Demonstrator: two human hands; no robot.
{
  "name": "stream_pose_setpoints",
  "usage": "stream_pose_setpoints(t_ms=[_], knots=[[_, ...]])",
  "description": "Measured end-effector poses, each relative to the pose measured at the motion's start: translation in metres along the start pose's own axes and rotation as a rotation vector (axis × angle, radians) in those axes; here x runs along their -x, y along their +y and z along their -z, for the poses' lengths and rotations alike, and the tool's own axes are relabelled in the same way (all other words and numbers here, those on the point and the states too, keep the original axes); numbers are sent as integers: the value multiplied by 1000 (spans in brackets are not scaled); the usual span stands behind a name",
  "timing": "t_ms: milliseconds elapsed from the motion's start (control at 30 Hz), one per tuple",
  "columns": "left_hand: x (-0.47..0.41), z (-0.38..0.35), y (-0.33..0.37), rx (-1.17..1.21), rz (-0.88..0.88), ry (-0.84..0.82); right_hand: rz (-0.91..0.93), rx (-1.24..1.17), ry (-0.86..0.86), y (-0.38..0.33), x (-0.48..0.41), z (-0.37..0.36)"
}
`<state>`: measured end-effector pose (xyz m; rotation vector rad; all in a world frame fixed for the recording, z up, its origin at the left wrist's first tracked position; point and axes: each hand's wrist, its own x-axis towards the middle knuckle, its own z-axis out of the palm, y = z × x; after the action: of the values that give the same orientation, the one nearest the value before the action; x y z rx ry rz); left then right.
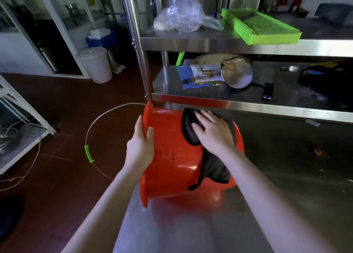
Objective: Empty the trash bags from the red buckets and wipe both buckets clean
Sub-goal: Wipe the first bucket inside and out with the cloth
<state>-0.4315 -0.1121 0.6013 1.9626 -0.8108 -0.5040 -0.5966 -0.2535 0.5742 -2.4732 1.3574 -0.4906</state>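
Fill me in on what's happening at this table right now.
A person is wiping a red bucket that lies on its side on the steel table, rim toward the table's left edge. The left hand grips the rim to steady it, while the right hand presses a dark cloth flat against the outer wall. The wire handle hangs out over the floor. No trash bag shows on this bucket, and no second red bucket is in view.

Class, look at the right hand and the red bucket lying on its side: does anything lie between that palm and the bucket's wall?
Yes. A dark cloth lies between the right hand and the red bucket, pressed flat against its outer wall.
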Motion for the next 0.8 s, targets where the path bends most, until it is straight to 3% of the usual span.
stream_pose_setpoints(t_ms=[100, 167, 333, 467, 533, 700, 800], knots=[[-5, 17, 7, 45, 108, -62, -158, -61, -207, 26, -7, 23], [-2, 18, 11, 70, 113, -74, -128, -34, -253, 11, -4, 25], [-11, 13, 8, 51, 19, -44, 286, -1, 25, -98, 52, -11], [-18, 18, 7, -13, 37, -91, 346, -32, 43, -101, 59, -14], [-22, 17, 8, -35, 34, -88, 272, -7, 26, -64, 50, -6], [-19, 12, 9, -33, 38, -52, -216, -131, -72, 39, 41, 22], [-19, 9, 12, -38, 46, -47, -236, -15, -21, 24, 41, 17]])
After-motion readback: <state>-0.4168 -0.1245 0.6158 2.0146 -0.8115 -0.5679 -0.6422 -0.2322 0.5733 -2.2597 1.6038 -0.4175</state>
